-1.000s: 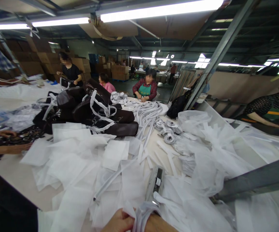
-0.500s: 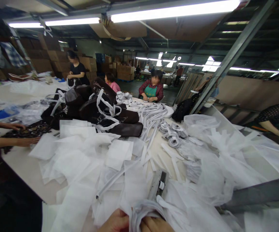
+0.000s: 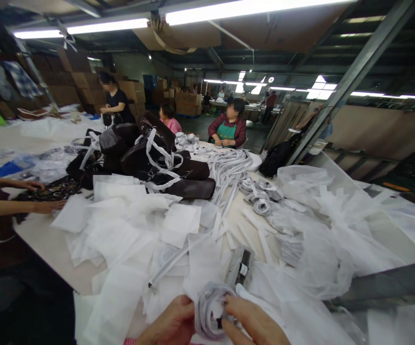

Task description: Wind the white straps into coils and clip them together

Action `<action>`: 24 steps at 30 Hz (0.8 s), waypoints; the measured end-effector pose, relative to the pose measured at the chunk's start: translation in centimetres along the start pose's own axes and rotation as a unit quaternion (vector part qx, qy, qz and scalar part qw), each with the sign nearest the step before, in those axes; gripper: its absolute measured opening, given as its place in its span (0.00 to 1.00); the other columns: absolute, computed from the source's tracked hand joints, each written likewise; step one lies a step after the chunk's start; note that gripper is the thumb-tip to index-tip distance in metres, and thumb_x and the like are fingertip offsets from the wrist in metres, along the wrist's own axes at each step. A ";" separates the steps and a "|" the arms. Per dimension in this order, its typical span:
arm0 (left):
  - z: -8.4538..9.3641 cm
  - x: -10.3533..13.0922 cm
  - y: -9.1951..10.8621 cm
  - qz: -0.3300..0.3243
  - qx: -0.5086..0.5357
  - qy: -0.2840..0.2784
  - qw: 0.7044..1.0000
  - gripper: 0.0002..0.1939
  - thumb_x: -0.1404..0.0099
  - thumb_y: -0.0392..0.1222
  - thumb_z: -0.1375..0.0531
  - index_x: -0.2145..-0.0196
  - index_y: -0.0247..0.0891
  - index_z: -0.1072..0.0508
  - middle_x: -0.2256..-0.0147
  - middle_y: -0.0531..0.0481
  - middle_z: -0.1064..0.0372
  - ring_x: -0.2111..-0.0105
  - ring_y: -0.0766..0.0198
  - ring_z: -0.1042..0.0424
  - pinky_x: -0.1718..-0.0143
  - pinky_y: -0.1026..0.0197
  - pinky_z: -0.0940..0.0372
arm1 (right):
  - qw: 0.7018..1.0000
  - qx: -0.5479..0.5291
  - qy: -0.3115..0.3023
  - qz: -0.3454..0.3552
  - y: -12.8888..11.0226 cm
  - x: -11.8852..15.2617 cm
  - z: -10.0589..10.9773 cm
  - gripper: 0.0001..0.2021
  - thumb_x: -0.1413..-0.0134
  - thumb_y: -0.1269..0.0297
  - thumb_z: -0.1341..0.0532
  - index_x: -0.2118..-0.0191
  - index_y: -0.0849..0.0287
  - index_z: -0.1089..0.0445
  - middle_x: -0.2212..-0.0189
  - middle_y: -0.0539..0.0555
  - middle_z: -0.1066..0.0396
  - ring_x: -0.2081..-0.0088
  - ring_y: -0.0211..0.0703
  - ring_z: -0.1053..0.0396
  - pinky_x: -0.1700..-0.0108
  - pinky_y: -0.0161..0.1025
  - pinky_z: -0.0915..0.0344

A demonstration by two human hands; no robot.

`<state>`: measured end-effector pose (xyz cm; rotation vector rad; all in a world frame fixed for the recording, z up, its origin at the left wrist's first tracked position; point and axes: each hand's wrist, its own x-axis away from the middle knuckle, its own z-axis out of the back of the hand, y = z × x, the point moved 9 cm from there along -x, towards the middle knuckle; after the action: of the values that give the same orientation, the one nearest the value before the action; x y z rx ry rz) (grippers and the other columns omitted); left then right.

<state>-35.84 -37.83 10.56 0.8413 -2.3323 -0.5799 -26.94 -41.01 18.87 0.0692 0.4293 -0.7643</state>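
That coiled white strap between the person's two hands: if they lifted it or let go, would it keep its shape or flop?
Probably floppy: the coiled white strap bends in soft loops between the left hand and right hand. Likely light, like the strap rolls farther up the table. Released, the coil would probably loosen; nothing visible ties it.

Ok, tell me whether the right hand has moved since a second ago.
Yes. The right hand has come forward onto the coiled white strap, closer to the grey tool on the table.
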 end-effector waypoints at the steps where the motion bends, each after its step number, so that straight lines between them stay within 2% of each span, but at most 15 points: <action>1: -0.1 0.0 -0.2 0.002 0.004 -0.009 1.000 0.10 0.50 0.40 0.32 0.70 0.31 0.22 0.70 0.43 0.26 0.65 0.58 0.28 0.58 0.57 0.39 | 1.000 0.007 0.000 0.004 0.2 -0.4 0.6 0.19 0.42 0.51 0.41 0.51 0.57 0.30 0.51 0.65 0.27 0.48 0.56 0.29 0.51 0.44 0.27; 3: 0.0 0.1 -1.3 0.020 0.006 -0.018 1.000 0.09 0.51 0.36 0.33 0.70 0.31 0.23 0.71 0.45 0.26 0.66 0.58 0.28 0.58 0.57 0.39 | 1.000 0.003 -0.015 0.023 0.2 -0.9 0.3 0.27 0.46 0.44 0.40 0.46 0.55 0.32 0.49 0.68 0.29 0.46 0.62 0.31 0.54 0.49 0.26; 4: 0.4 0.1 -2.0 0.034 0.008 -0.008 0.999 0.08 0.52 0.35 0.33 0.70 0.32 0.23 0.72 0.46 0.26 0.67 0.59 0.28 0.58 0.57 0.39 | 0.999 -0.011 -0.026 0.034 0.0 -1.0 -0.5 0.25 0.45 0.46 0.40 0.45 0.52 0.32 0.49 0.67 0.28 0.47 0.62 0.30 0.55 0.48 0.25; 6: 1.4 0.1 -3.3 0.060 0.003 0.018 0.998 0.07 0.53 0.35 0.34 0.72 0.35 0.23 0.75 0.50 0.28 0.69 0.61 0.30 0.59 0.59 0.39 | 0.997 -0.051 -0.040 0.040 -0.4 -0.6 -2.9 0.17 0.41 0.54 0.41 0.46 0.43 0.32 0.52 0.61 0.25 0.52 0.54 0.26 0.58 0.43 0.25; 8: 2.0 -0.1 -3.9 0.068 -0.027 0.023 0.997 0.06 0.52 0.38 0.34 0.74 0.35 0.23 0.77 0.51 0.29 0.70 0.63 0.31 0.60 0.60 0.40 | 0.997 -0.065 -0.040 -0.014 0.3 0.2 -5.3 0.18 0.43 0.56 0.38 0.46 0.38 0.33 0.51 0.59 0.25 0.55 0.53 0.24 0.59 0.43 0.25; 9: 1.9 -0.2 -3.9 0.070 -0.045 0.010 0.996 0.07 0.52 0.40 0.34 0.74 0.34 0.23 0.77 0.51 0.29 0.71 0.64 0.32 0.60 0.61 0.40 | 0.996 -0.064 -0.045 -0.031 0.5 0.5 -6.2 0.22 0.45 0.59 0.37 0.44 0.37 0.34 0.51 0.60 0.25 0.56 0.53 0.24 0.59 0.43 0.25; 11: 1.2 -0.3 -3.7 0.076 -0.072 -0.021 0.994 0.08 0.52 0.40 0.34 0.77 0.32 0.24 0.77 0.51 0.31 0.73 0.66 0.35 0.62 0.61 0.41 | 0.992 -0.074 -0.093 -0.051 0.7 1.0 -7.3 0.27 0.43 0.62 0.38 0.38 0.45 0.41 0.54 0.62 0.24 0.58 0.49 0.23 0.59 0.38 0.25; 13: 0.6 -0.5 -3.6 0.091 -0.085 -0.023 0.992 0.08 0.55 0.40 0.33 0.79 0.31 0.25 0.78 0.51 0.33 0.75 0.67 0.38 0.64 0.61 0.42 | 0.986 -0.084 -0.131 -0.063 0.9 0.8 -6.9 0.29 0.40 0.63 0.41 0.35 0.51 0.46 0.54 0.64 0.24 0.58 0.47 0.23 0.57 0.35 0.26; 14: 0.5 -0.7 -3.6 0.102 -0.083 -0.010 0.991 0.09 0.56 0.40 0.34 0.80 0.31 0.26 0.78 0.51 0.34 0.75 0.67 0.39 0.65 0.61 0.43 | 0.984 -0.085 -0.140 -0.068 1.1 0.4 -6.2 0.28 0.40 0.62 0.41 0.35 0.50 0.46 0.50 0.65 0.27 0.58 0.48 0.23 0.58 0.35 0.26; 16: 0.3 -0.9 -3.6 0.115 -0.073 0.011 0.991 0.10 0.58 0.41 0.34 0.78 0.30 0.24 0.78 0.50 0.34 0.73 0.65 0.38 0.65 0.61 0.43 | 0.980 -0.097 -0.166 -0.059 1.0 -0.6 -4.9 0.25 0.43 0.61 0.39 0.39 0.46 0.40 0.39 0.68 0.40 0.57 0.53 0.23 0.58 0.41 0.25; 17: 0.1 -1.1 -3.6 0.114 -0.064 0.012 0.991 0.11 0.57 0.41 0.34 0.76 0.29 0.23 0.77 0.49 0.34 0.72 0.64 0.37 0.65 0.61 0.43 | 0.974 -0.111 -0.187 -0.056 1.0 -1.0 -4.6 0.24 0.45 0.60 0.37 0.42 0.47 0.36 0.36 0.69 0.48 0.57 0.55 0.24 0.59 0.43 0.25; 18: -0.2 -1.2 -3.5 0.104 -0.056 0.005 0.993 0.13 0.56 0.41 0.33 0.72 0.29 0.22 0.75 0.49 0.33 0.71 0.64 0.37 0.64 0.61 0.43 | 0.968 -0.123 -0.210 -0.061 1.1 -1.3 -4.5 0.23 0.47 0.59 0.35 0.45 0.50 0.33 0.35 0.72 0.52 0.58 0.56 0.23 0.59 0.43 0.25; 21: -0.8 -1.5 -2.8 0.045 -0.058 -0.058 0.996 0.20 0.48 0.49 0.33 0.63 0.30 0.22 0.69 0.47 0.33 0.70 0.66 0.39 0.65 0.62 0.45 | 0.951 -0.122 -0.267 -0.095 1.7 -1.5 -5.3 0.22 0.52 0.54 0.32 0.53 0.61 0.29 0.37 0.77 0.51 0.60 0.57 0.23 0.60 0.44 0.25; 23: -0.3 -1.4 -2.7 0.002 -0.060 -0.083 0.995 0.23 0.42 0.57 0.37 0.62 0.31 0.23 0.67 0.48 0.35 0.70 0.67 0.40 0.64 0.62 0.45 | 0.944 -0.114 -0.285 -0.122 2.2 -1.2 -6.0 0.21 0.53 0.54 0.31 0.57 0.64 0.29 0.36 0.76 0.53 0.62 0.58 0.22 0.60 0.47 0.25; 24: 0.2 -1.4 -2.8 -0.009 -0.064 -0.086 0.994 0.24 0.40 0.59 0.39 0.63 0.31 0.24 0.67 0.48 0.36 0.69 0.68 0.40 0.64 0.62 0.46 | 0.939 -0.137 -0.286 -0.136 2.4 -0.9 -6.4 0.20 0.52 0.55 0.31 0.57 0.64 0.29 0.35 0.76 0.55 0.59 0.60 0.23 0.58 0.49 0.25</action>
<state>-33.85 -38.85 8.30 0.7803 -2.4130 -0.8284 -28.15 -37.33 13.16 -0.4744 -0.0184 -0.9462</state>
